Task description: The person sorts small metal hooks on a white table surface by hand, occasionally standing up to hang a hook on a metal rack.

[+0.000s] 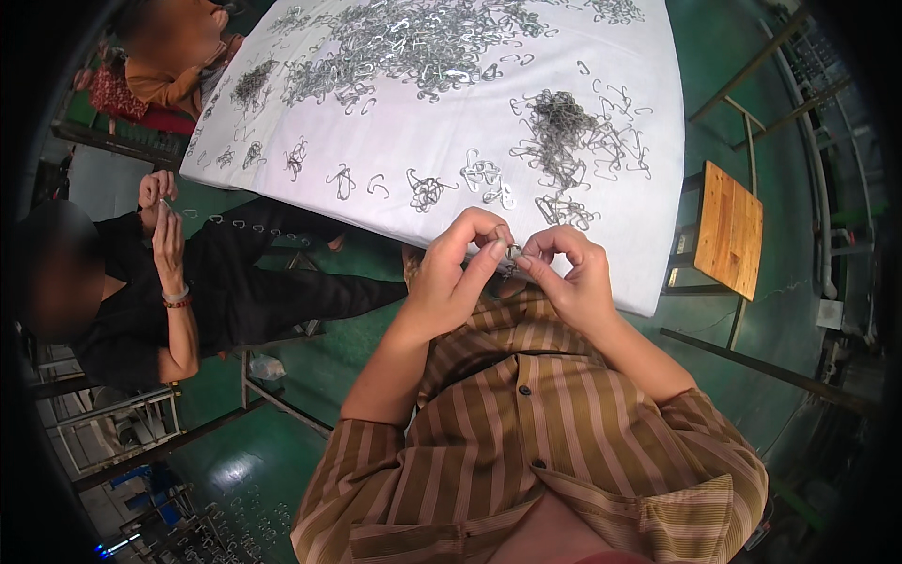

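Observation:
My left hand [456, 273] and my right hand [575, 278] meet at the near edge of the table, thumbs and forefingers pinched. Between them is a small metal wire link [513, 252], mostly hidden by the fingertips; whether it is one piece or more, I cannot tell. Just beyond my hands lie a small cluster of dark wire hooks [426, 191], a cluster of shinier metal pieces [481, 171] and another little pile of hooks [564, 211]. Farther right sits a dark tangled heap of wire pieces [562, 132].
A white cloth [329, 169] covers the table, with a wide spread of silvery hooks [404, 47] at the far side. On the left a seated co-worker holds up a chain of links [240, 225]; another person in orange [164, 80] sits beyond. A wooden-topped stool [728, 230] stands right.

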`<state>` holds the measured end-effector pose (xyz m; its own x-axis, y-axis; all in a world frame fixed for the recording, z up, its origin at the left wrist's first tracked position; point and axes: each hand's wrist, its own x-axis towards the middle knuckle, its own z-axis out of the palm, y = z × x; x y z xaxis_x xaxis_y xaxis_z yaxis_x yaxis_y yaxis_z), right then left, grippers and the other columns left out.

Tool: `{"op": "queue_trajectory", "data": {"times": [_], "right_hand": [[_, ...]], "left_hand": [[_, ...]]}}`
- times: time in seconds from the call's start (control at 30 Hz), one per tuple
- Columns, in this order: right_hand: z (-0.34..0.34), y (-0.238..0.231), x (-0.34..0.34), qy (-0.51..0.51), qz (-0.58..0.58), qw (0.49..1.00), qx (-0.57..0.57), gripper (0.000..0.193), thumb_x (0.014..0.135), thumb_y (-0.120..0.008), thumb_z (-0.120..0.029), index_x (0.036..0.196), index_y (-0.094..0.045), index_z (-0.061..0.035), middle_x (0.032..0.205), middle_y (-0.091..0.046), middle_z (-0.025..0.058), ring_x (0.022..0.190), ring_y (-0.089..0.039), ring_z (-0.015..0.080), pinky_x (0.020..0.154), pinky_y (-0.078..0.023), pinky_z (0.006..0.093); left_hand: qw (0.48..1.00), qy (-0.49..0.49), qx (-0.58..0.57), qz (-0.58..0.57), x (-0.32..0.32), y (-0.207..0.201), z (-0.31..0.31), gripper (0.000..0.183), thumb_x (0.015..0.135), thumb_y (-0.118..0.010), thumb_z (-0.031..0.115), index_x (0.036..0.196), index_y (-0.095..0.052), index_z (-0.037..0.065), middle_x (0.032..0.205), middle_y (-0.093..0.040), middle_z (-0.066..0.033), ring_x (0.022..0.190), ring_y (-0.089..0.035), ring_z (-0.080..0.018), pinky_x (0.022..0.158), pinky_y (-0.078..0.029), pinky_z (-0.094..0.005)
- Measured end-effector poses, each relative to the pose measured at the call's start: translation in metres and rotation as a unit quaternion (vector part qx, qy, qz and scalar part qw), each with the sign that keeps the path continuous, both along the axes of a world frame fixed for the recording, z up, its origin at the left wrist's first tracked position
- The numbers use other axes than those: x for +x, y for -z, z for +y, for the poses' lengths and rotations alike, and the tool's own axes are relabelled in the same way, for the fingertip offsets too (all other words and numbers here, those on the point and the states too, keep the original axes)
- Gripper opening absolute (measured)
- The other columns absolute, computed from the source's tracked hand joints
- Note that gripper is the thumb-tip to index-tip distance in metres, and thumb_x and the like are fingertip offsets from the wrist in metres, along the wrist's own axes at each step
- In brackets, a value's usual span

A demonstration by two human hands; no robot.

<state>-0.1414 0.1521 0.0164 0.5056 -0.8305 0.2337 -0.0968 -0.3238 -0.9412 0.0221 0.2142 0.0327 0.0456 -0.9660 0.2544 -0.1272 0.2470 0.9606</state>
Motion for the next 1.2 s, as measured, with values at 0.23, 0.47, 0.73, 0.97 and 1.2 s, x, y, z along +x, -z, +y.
{"op": "queue_trajectory", "data": {"times": [0.23,0.47,0.73,0.97,1.2], "right_hand": [[0.001,0.0,0.0,-0.033,0.011,0.999,-0.02,0.009,0.072,-0.071,-0.005,0.076,-0.062,-0.0026,0.07,-0.061,0.0049,0.062,-0.051,0.0171,0.063,-0.041,0.0301],[-0.029,0.017,0.002,-0.052,-0.022,0.998,-0.014,0.011,0.074,-0.07,-0.011,0.08,-0.066,-0.0018,0.072,-0.062,0.0058,0.062,-0.053,0.0155,0.06,-0.043,0.0291],[-0.091,0.069,0.061,0.014,0.169,0.947,-0.271,0.018,0.073,-0.07,-0.012,0.089,-0.068,-0.005,0.07,-0.057,0.0092,0.067,-0.055,0.0267,0.065,-0.045,0.0364],[-0.103,0.081,0.091,0.019,0.244,0.932,-0.269,0.019,0.071,-0.071,-0.014,0.087,-0.069,-0.0056,0.074,-0.06,0.0111,0.077,-0.058,0.0308,0.07,-0.045,0.0418],[-0.099,0.049,0.066,-0.025,0.172,0.984,0.042,0.014,0.077,-0.068,-0.012,0.087,-0.069,-0.0018,0.079,-0.066,0.0104,0.071,-0.059,0.0176,0.069,-0.047,0.0296]], "left_hand": [[0.999,-0.039,-0.017,-0.026,-0.005,0.013,0.004,0.007,0.094,-0.043,0.004,0.099,-0.045,0.0,0.094,-0.058,-0.0112,0.085,-0.055,-0.0137,0.076,-0.045,-0.0262],[0.991,-0.077,-0.047,-0.099,-0.007,0.01,0.012,0.007,0.093,-0.043,0.002,0.098,-0.046,-0.002,0.089,-0.061,-0.0129,0.081,-0.057,-0.0151,0.075,-0.047,-0.0276],[0.99,-0.092,-0.068,-0.087,-0.013,0.015,0.014,0.007,0.087,-0.05,-0.002,0.093,-0.049,0.001,0.083,-0.059,-0.0095,0.071,-0.056,-0.0207,0.066,-0.046,-0.0294],[0.989,-0.076,-0.053,-0.116,-0.011,0.016,0.017,0.004,0.091,-0.046,0.0,0.094,-0.046,-0.001,0.086,-0.061,-0.0128,0.077,-0.057,-0.0158,0.073,-0.047,-0.0275],[0.989,-0.084,-0.035,-0.115,-0.011,0.018,0.013,0.004,0.09,-0.045,-0.001,0.094,-0.045,-0.001,0.083,-0.061,-0.011,0.073,-0.055,-0.0137,0.069,-0.045,-0.0263]]}}
